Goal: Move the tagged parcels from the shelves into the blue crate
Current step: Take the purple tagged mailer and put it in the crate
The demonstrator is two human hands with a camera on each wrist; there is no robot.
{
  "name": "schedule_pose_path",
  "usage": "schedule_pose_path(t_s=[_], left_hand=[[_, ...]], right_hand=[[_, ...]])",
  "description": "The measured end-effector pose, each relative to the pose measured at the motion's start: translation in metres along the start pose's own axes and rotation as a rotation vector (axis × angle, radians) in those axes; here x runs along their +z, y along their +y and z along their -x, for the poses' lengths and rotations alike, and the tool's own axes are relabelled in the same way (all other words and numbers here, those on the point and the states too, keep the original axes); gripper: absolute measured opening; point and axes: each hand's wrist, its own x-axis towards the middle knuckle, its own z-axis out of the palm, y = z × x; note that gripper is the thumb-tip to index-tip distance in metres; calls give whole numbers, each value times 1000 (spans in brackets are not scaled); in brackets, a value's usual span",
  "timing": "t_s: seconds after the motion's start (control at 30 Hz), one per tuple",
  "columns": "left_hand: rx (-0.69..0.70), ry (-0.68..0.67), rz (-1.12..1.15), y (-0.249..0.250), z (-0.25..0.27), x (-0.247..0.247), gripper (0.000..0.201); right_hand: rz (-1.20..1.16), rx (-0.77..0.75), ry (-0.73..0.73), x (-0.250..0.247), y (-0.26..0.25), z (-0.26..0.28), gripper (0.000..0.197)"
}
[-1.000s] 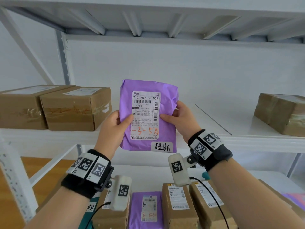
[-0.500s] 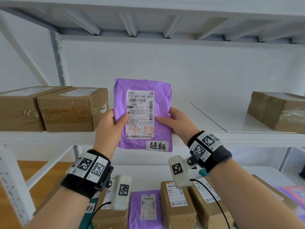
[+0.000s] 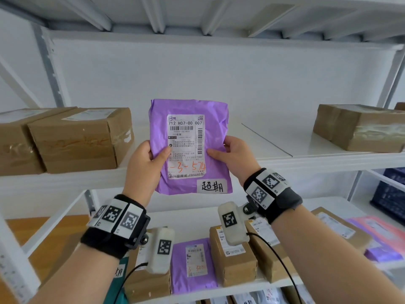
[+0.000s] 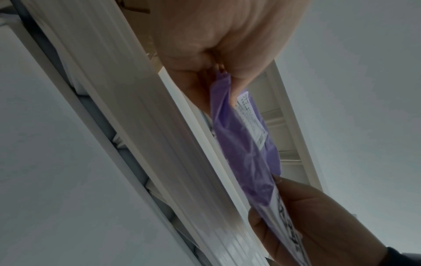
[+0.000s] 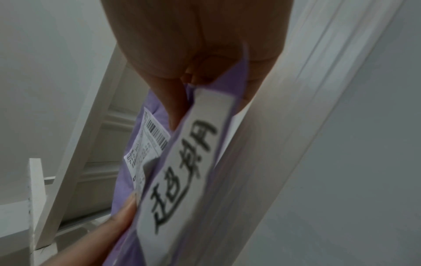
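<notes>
A purple mailer parcel (image 3: 214, 132) is held upright in front of the middle shelf, its shipping label facing me and a white handwritten tag (image 3: 211, 185) at its lower right corner. My left hand (image 3: 145, 163) pinches its left edge, thumb on the front. My right hand (image 3: 235, 156) pinches the right edge the same way. The left wrist view shows the parcel (image 4: 241, 154) edge-on between both hands. In the right wrist view the tag (image 5: 184, 162) fills the middle. A dark blue crate (image 3: 392, 194) shows partly at the far right.
Brown cartons (image 3: 79, 139) stand on the middle shelf (image 3: 285, 159) at the left, another carton (image 3: 359, 128) at the right. On the lower shelf lie several cartons (image 3: 232, 255), a second purple mailer (image 3: 192, 264) and pink and purple bags (image 3: 381, 235). White uprights frame the rack.
Both hands keep their hold on the purple parcel. It has drifted slightly left and down in view as my head turned right, bringing the blue crate into sight.
</notes>
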Motion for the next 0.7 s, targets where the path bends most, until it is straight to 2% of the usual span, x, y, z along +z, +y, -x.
schedule_pose_path(t_s=[0.23,0.37,0.53,0.7], left_hand=[[12,-66,23,-5,7,13,25],[18,-101,35,-1,11,27,23],[60,-159,53,16,16,58,25],[80,-245,76,42,37,110,27]], right_hand=[[25,50,75,-12,5,22,11],[53,66,124,-26,6,32,21],[88,62,176,-65,-1,46,19],[127,76,248,-123,-2,73,12]])
